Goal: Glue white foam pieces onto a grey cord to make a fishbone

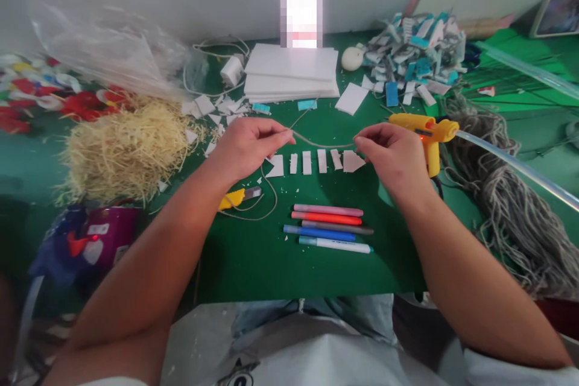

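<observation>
A thin grey cord (323, 145) sags slightly between my two hands, just above a row of small white foam pieces (307, 163) on the green table. My left hand (256, 142) pinches the cord between thumb and forefinger, and a loose tail of it loops down onto the table. At the cord's right end my right hand (391, 151) pinches it too. Several felt-tip pens (328, 222) lie side by side below the foam row. A yellow utility knife (237, 198) rests under my left wrist. Beside my right hand is a yellow glue gun (425, 132) with a clear glue stick.
Grey yarn (502, 193) is heaped at the right, and straw-like shreds (126, 151) at the left. White foam sheets (292, 72) are stacked at the back, near a pile of blue-white scraps (416, 51). A blue glue gun (67, 247) sits at the left by a purple box (113, 232).
</observation>
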`<state>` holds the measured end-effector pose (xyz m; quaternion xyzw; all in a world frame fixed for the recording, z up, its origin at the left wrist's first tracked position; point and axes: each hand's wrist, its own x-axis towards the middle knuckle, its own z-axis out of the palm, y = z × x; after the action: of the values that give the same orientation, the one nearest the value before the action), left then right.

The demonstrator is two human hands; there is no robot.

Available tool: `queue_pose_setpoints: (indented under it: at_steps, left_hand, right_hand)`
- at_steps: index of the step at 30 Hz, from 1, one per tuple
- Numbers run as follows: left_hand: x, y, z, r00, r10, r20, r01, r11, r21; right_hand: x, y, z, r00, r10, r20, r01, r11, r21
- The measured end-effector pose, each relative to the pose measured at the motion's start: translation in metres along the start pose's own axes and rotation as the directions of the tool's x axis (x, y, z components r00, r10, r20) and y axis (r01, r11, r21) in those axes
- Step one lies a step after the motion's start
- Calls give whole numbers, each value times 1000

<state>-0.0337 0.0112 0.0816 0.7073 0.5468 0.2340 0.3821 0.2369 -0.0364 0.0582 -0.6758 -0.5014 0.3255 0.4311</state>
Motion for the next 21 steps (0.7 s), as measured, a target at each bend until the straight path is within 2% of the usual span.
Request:
queue_pose_setpoints:
  at_steps: [6, 10, 14, 16, 19, 21]
  left_hand:
    - [0, -15, -18, 983, -1, 186, -29, 987, 158]
    - [-2, -24, -26, 966, -48, 256, -13, 973, 232]
    - [-3, -24, -26, 947, -123, 298, 40, 962, 270]
    - [-4, -23, -23, 955, -121, 272, 37, 954, 296]
    - [-7, -20, -16, 992, -31, 125, -17, 930, 368]
    - [-9, -19, -9, 998, 36, 51, -54, 908, 415]
  right_hand:
    - [0, -2, 1, 999, -8, 39, 12, 994, -105]
    - [-2, -8, 1, 998, 11, 65, 2, 979, -202]
    - [-4, -12, 1, 998, 16, 62, 3, 959, -285]
    - [-4, -12, 0, 998, 11, 66, 11, 950, -312]
    - [-5, -14, 1, 997, 18, 81, 12, 938, -348]
    - [-6, -15, 2, 995, 33, 90, 3, 928, -373]
